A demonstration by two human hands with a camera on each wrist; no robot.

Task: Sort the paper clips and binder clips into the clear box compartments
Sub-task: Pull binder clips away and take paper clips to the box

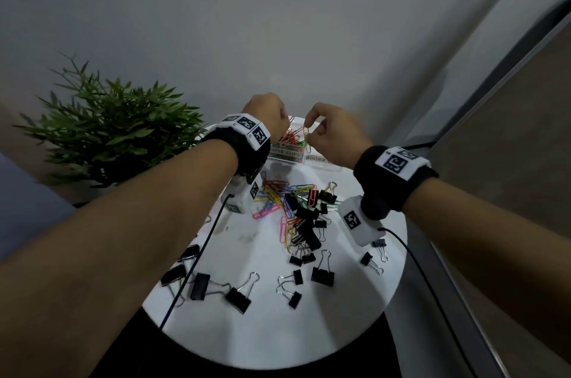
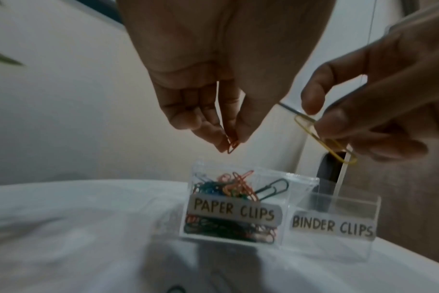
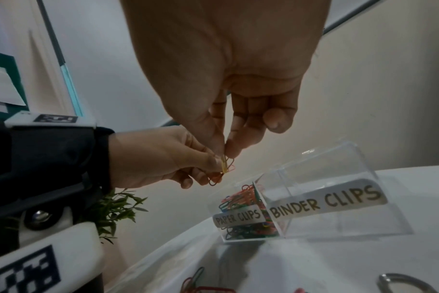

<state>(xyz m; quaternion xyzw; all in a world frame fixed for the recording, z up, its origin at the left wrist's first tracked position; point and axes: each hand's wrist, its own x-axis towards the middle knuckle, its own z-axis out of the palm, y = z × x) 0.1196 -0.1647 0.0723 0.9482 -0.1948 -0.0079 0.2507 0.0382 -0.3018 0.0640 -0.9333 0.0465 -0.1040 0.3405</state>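
Observation:
A clear two-part box [image 2: 288,198] stands at the far edge of the round white table [image 1: 262,331]. Its compartment labelled PAPER CLIPS [image 2: 236,210] holds several coloured paper clips. Nothing shows inside the one labelled BINDER CLIPS [image 2: 333,228]. My left hand [image 2: 228,142] pinches a red paper clip [image 2: 232,147] just above the paper clips compartment. Right beside it, my right hand [image 3: 224,152] pinches a yellow paper clip [image 2: 326,142] between thumb and forefinger, over the divider.
A loose heap of coloured paper clips mixed with black binder clips [image 1: 293,207] lies mid-table. More black binder clips [image 1: 238,299] are scattered toward the near edge. A green plant [image 1: 108,130] stands left of the table. A wall and a frame [image 1: 463,130] run close on the right.

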